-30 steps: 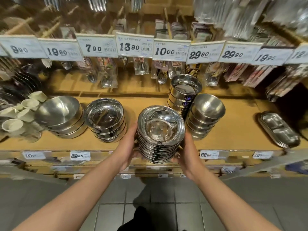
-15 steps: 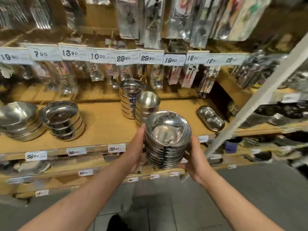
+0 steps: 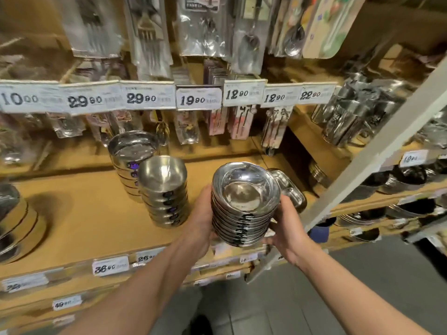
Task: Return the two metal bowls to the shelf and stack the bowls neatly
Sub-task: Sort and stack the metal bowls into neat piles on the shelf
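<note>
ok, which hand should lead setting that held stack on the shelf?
Neither alone: left hand and right hand both grip the bowl stack. The left is nearer the bare shelf, so it should lead.

A: Left arm?
B: Bare forearm enters at 7 o'clock and runs toward 1 o'clock. Left hand (image 3: 202,213) is cupped, palm facing 3 o'clock, pressed to the side of the stack (image 3: 243,213).

A: Right arm?
B: Enters at 5 o'clock and angles toward 11 o'clock. Right hand (image 3: 286,226) is curled around the stack's opposite side, thumb on top at the rim.

A: Fingertips?
B: Hidden behind the stack on both hands.

A: Wrists?
B: Level with each other, each slightly bent inward.
</note>
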{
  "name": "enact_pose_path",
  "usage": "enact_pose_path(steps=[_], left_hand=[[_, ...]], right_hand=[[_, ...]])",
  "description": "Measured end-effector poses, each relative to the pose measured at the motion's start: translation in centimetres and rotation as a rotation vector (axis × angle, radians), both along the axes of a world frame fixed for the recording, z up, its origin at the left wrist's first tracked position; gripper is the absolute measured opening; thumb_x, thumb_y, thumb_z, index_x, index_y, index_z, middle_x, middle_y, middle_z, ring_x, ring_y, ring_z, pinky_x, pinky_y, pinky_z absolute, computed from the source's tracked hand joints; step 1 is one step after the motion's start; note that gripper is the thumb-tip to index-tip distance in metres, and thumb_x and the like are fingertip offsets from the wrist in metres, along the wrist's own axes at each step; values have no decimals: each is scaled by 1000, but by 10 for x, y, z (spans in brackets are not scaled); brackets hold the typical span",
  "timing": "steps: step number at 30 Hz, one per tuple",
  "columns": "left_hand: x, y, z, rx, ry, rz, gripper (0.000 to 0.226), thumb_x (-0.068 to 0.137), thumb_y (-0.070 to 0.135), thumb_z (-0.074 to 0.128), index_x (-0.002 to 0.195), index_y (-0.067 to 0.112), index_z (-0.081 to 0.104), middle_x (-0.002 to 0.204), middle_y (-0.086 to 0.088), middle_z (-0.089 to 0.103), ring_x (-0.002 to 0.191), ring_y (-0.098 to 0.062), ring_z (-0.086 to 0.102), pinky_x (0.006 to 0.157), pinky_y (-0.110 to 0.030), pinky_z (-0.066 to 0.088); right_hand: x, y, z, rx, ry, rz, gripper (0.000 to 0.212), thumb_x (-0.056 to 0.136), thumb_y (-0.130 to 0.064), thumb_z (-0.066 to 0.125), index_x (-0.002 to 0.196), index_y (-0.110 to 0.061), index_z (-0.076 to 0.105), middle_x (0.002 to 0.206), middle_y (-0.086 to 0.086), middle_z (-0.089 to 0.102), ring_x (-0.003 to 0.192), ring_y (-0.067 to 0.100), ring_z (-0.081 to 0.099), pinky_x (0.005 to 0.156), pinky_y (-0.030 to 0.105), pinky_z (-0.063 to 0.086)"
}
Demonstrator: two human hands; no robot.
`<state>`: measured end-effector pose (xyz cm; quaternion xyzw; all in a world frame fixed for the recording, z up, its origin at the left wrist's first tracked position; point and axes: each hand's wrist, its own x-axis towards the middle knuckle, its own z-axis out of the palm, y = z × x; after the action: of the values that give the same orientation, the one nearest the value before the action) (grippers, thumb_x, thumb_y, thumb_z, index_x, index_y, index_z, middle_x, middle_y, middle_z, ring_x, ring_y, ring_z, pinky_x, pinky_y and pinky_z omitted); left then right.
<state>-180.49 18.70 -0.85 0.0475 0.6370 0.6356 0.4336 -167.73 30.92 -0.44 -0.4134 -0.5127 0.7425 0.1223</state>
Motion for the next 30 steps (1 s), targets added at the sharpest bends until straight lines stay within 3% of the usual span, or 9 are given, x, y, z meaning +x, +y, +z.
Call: enact_pose_path(steps=[4,8,11,13,16,20,23,26,30], left_hand=[[-42,51,-25,45,-10,109,41,95,69,37,85,56,74,82,28,74,97,-7,63,74,-34,52],[-72,85,-37,172,-90,127,53,104,52,34,72,55,75,75,23,75,70,4,71,54,-18,56],[-87,96,-52,177,-95,126,49,101,58,32,80,53,76,83,20,77,72,4,72,53,-16,55],[-96,100,-63,126,-110,184,46,95,67,37,80,51,77,85,17,78,80,-4,74,58,-22,57],[-104,109,-72,83,-119,280,42,90,69,45,78,46,78,85,12,78,98,-15,69,81,-34,57],[-110,118,-69,84,-89,233,47,95,66,41,70,49,77,77,16,77,87,-12,73,90,-39,55],[-116,125,-64,68,24,188,50,98,64,34,73,54,76,77,21,76,68,4,71,67,-24,57],[-115,127,-71,42,123,239,46,99,57,40,78,43,80,82,14,78,71,-2,73,55,-18,56],[-104,118,-85,-51,390,317,38,102,38,39,108,26,75,110,6,75,111,-19,66,98,-46,53]], right_hand=[[-49,52,-23,-21,36,-5,51,83,-68,48,120,-38,67,136,-2,62,122,25,55,57,34,58],[-89,90,-46,-82,29,13,49,81,-67,49,110,-33,70,122,1,71,113,25,58,53,31,53],[-111,105,-55,-49,20,59,42,90,-64,45,100,-34,72,113,1,75,100,20,60,54,28,53],[-120,111,-59,-59,31,80,46,92,-63,45,110,-31,72,121,4,71,100,22,58,48,25,51],[-129,120,-63,-98,42,83,52,94,-62,44,125,-27,67,130,5,67,114,27,57,48,27,52],[-137,129,-66,-103,70,104,47,97,-60,38,98,-35,78,106,-6,78,103,22,70,66,38,59],[-141,136,-68,-135,96,80,48,95,-59,41,106,-28,76,106,-6,78,113,26,63,65,35,57],[-141,140,-73,-111,80,83,42,99,-54,42,115,-29,70,110,-8,77,114,21,64,76,39,59],[-130,136,-81,-57,25,64,32,105,-38,41,120,-24,66,124,2,72,120,23,64,94,40,53]])
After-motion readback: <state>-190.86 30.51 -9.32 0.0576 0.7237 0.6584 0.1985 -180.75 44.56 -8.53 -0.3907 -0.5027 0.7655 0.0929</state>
